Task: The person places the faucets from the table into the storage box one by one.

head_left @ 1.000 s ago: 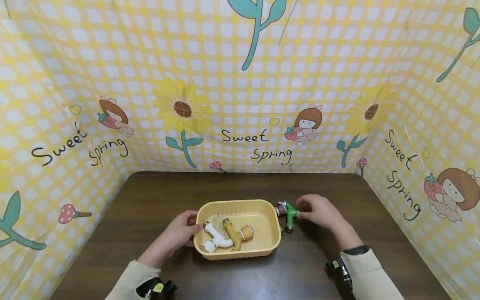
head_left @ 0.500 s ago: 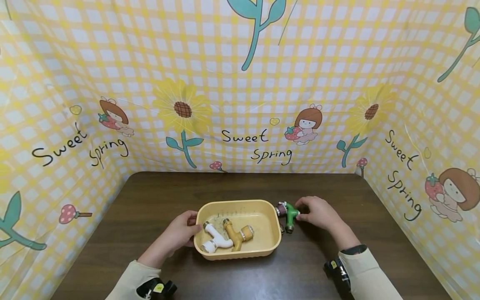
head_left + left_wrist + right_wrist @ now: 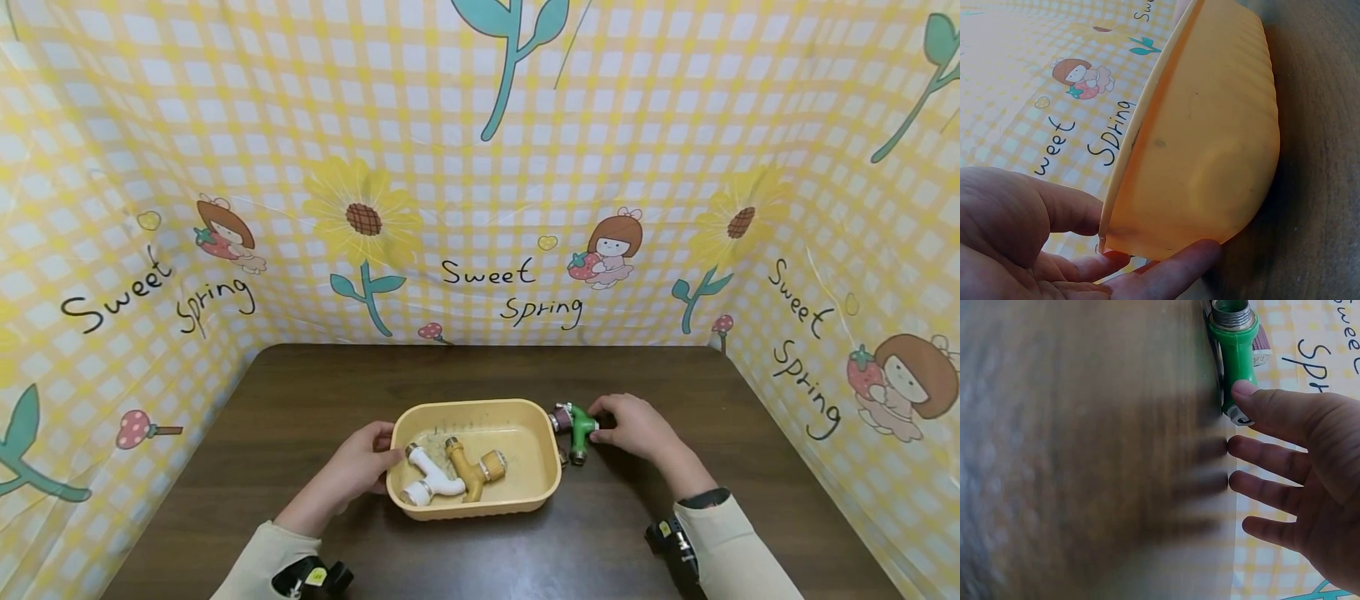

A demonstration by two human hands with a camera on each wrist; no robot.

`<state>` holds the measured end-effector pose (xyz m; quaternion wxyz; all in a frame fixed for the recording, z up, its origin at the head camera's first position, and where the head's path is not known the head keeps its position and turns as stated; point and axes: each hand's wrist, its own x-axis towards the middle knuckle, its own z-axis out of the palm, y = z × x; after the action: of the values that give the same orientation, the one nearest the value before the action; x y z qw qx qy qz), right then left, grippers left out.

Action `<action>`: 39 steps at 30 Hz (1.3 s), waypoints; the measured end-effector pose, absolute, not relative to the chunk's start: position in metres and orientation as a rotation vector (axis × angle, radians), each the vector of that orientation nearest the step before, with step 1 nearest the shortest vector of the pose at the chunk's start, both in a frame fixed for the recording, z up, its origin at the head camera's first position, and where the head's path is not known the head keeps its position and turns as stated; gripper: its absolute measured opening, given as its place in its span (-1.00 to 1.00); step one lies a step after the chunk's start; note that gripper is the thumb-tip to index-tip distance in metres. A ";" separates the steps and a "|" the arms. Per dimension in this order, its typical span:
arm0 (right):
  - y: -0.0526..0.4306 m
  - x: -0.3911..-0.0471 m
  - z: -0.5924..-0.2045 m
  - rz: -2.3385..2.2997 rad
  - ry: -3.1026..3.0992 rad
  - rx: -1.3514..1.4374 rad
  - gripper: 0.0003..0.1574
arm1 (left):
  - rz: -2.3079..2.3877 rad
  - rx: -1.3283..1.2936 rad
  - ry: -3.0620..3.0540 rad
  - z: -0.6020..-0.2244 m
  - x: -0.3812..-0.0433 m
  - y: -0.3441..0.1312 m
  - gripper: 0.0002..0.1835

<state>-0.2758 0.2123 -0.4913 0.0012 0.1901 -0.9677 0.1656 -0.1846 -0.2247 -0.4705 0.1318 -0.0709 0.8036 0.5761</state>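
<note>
A yellow plastic tub sits on the table, and my left hand grips its left end. In the left wrist view the thumb is at the rim, with fingers along the underside of the tub wall. Inside lie a white Y-shaped valve and a mustard-yellow one, each with a threaded metal end. My right hand pinches a green valve with a purple knob, just right of the tub. The thumb presses the green valve body; the index finger is hidden, the other fingers are spread.
A small metal end peeks out between the tub's right side and the green valve. The brown wooden table is enclosed by yellow checked cloth at the back and both sides.
My right hand has shifted slightly down and left, its thumb and index finger coming closer around the green valve. The left hand and the tub have stayed in place.
</note>
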 end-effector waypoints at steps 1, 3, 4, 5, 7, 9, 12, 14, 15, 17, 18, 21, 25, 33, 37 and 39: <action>0.212 -0.276 -0.491 0.524 -3.039 0.594 -0.58 | 1.673 -0.205 2.331 -0.471 -0.185 -0.225 -0.53; 0.212 -0.276 -0.490 0.528 -3.039 0.594 -0.58 | 1.676 -0.203 2.329 -0.470 -0.185 -0.225 -0.52; 0.211 -0.275 -0.490 0.532 -3.038 0.596 -0.58 | 1.678 -0.203 2.327 -0.470 -0.184 -0.225 -0.52; 0.211 -0.275 -0.490 0.530 -3.040 0.597 -0.58 | 1.677 -0.203 2.328 -0.470 -0.184 -0.225 -0.52; 0.210 -0.275 -0.489 0.530 -3.041 0.603 -0.58 | 1.672 -0.203 2.331 -0.470 -0.184 -0.225 -0.52; 0.210 -0.275 -0.488 0.517 -3.035 0.618 -0.57 | 1.669 -0.203 2.335 -0.469 -0.184 -0.225 -0.52; 0.208 -0.274 -0.488 0.513 -3.040 0.608 -0.57 | 1.669 -0.199 2.335 -0.469 -0.183 -0.225 -0.52; 0.207 -0.273 -0.488 0.508 -3.038 0.608 -0.58 | 1.673 -0.199 2.334 -0.468 -0.183 -0.225 -0.52; 0.207 -0.273 -0.487 0.506 -3.039 0.605 -0.58 | 1.673 -0.197 2.334 -0.468 -0.182 -0.224 -0.52; 0.206 -0.273 -0.487 0.504 -3.040 0.599 -0.59 | 1.670 -0.195 2.335 -0.468 -0.182 -0.224 -0.52; 0.206 -0.273 -0.487 0.504 -3.038 0.597 -0.59 | 1.668 -0.201 2.337 -0.468 -0.182 -0.224 -0.52; 0.205 -0.273 -0.487 0.498 -3.026 0.593 -0.60 | 1.663 -0.198 2.340 -0.468 -0.182 -0.224 -0.52; 0.205 -0.274 -0.489 0.491 -3.023 0.574 -0.62 | 1.657 -0.198 2.348 -0.467 -0.182 -0.224 -0.53; 0.203 -0.275 -0.488 0.508 -3.037 0.547 -0.66 | 1.680 -0.204 2.333 -0.468 -0.183 -0.224 -0.53; 0.203 -0.274 -0.487 0.554 -3.046 0.530 -0.69 | 1.678 -0.196 2.329 -0.467 -0.181 -0.224 -0.52; 0.204 -0.274 -0.487 0.598 -3.050 0.515 -0.70 | 1.679 -0.189 2.326 -0.465 -0.181 -0.224 -0.52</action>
<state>-0.2738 0.2035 -0.4868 -0.0042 0.1636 -0.9681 0.1898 -0.1806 -0.2242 -0.4653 0.1331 -0.0652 0.8019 0.5787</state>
